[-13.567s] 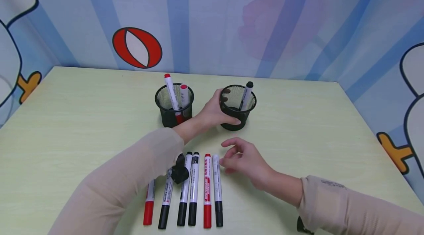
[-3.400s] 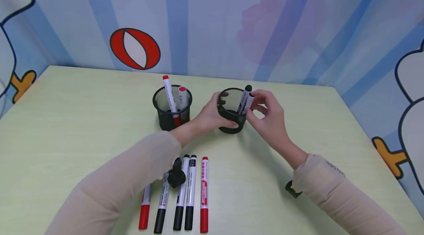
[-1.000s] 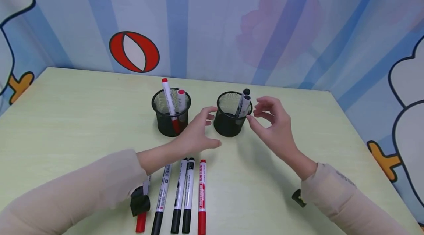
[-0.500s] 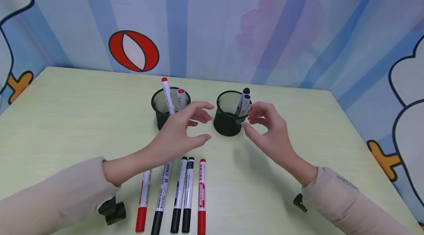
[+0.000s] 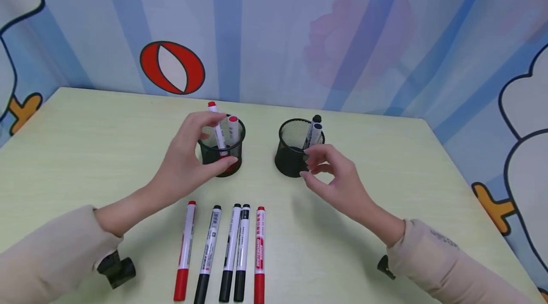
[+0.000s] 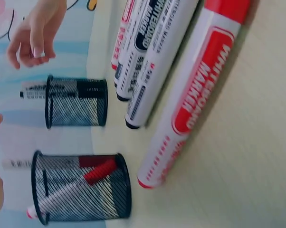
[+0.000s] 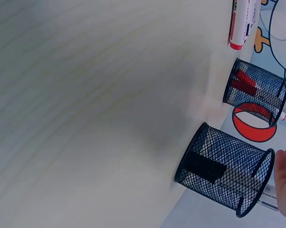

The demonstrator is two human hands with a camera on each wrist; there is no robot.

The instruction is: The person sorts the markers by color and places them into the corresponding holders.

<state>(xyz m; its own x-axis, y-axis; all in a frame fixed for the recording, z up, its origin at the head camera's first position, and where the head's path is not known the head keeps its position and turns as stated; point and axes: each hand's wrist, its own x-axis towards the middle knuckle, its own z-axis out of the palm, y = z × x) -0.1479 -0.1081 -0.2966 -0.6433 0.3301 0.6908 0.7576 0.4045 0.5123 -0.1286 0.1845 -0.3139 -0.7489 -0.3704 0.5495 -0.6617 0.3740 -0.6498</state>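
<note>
My left hand [image 5: 184, 161] is spread wide at the left black mesh pen cup [image 5: 210, 152], thumb in front of it and fingers by its rim. Two red whiteboard markers [image 5: 233, 132] stand in that cup, one leaning left. My right hand [image 5: 338, 180] holds nothing, its fingers loosely bent by the near right side of the right mesh pen cup [image 5: 288, 159]. Inside that one, two black markers [image 5: 316, 135] lean against the right side. The left wrist view shows the left cup [image 6: 81, 190] upright, part of the left hand at the picture's edge.
Several capped markers lie in a row at the front: a red marker [image 5: 186, 242] on the left, black markers [image 5: 210, 247] between, another red marker [image 5: 259, 247] on the right. Behind the pale table [image 5: 385, 166] hangs a blue printed curtain [image 5: 274, 33].
Since the older frames, a black marker went from the row into the right cup. My left hand let go of that cup and moved left to the other; my right hand drew back slightly toward me.
</note>
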